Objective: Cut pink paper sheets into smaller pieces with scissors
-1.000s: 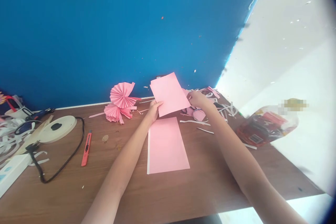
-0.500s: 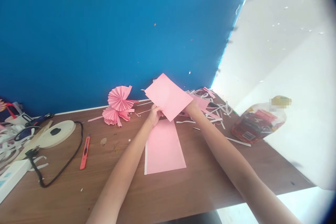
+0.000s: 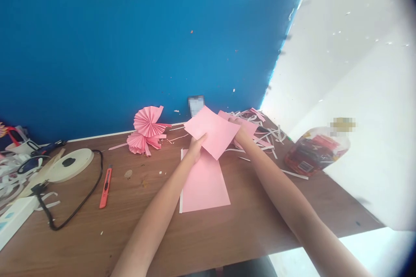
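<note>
A pink paper sheet is held low over the brown desk, tilted like a diamond. My left hand grips its lower left edge, fingers partly under it. My right hand holds its right corner, mostly hidden behind the paper. Below them a second pink sheet lies flat on the desk with a white edge along its left side. Two folded pink paper fans rest by the blue wall to the left.
A red utility knife, a roll of white tape and a black cable lie at left. Paper scraps and strips pile at the back right. A clear bag with red contents sits at the right edge.
The held sheet has come down closer to the desk and the flat sheet, turning a little. My left hand slid along its lower edge. The camera view shifted slightly.
</note>
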Motion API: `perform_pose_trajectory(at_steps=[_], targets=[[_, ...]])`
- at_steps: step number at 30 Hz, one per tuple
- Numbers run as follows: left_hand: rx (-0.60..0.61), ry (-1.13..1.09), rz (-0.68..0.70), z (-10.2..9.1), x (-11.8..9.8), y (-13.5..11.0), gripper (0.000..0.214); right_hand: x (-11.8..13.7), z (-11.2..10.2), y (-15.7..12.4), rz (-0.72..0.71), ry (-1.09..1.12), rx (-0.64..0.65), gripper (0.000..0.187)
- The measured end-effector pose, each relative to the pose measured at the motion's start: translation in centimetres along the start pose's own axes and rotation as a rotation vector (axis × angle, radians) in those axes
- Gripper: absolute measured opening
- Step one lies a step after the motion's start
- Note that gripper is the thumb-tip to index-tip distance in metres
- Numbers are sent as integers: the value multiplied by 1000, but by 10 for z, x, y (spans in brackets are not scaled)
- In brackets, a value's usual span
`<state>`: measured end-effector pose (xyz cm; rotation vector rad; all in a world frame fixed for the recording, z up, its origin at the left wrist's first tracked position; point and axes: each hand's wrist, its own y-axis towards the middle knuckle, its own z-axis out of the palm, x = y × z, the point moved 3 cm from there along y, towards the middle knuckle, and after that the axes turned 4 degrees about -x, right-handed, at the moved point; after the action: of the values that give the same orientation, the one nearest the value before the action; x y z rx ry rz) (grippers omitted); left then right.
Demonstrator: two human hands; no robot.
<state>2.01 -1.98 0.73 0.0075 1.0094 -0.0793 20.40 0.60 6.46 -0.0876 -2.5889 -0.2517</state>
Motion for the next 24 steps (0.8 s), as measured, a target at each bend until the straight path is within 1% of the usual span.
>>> perform_pose_trajectory(at_steps=[3,7,10,14,17,19,21,22,24], targets=[[-33,-81,-35,-6,0,5,45,-8,-9,2,29,-68,-27,31],[-165,-241,-46,-17,-5,14,39,-21,-16,8,26,-78,8,34],[-204,-297,-79,-21,-7,18,36,-26,-19,14,-18,18,-15,35],[-158,-279,-82,-19,-6,16,36,-30,-23,12,-55,215,-152,43],[-136,-237,-68,-18,-6,14,35,-35,-24,0,-45,241,-188,42],[-158,-218,-71,-20,-6,13,34,-38,-27,-15,-68,220,-215,37],[-192,-198,-72,-24,-6,11,34,-39,-29,-32,-107,274,-262,36],[-202,-183,-69,-26,-6,10,34,-39,-30,-40,-113,314,-258,35],[-199,-151,-57,-28,-7,7,35,-39,-27,-56,-78,444,-179,38]])
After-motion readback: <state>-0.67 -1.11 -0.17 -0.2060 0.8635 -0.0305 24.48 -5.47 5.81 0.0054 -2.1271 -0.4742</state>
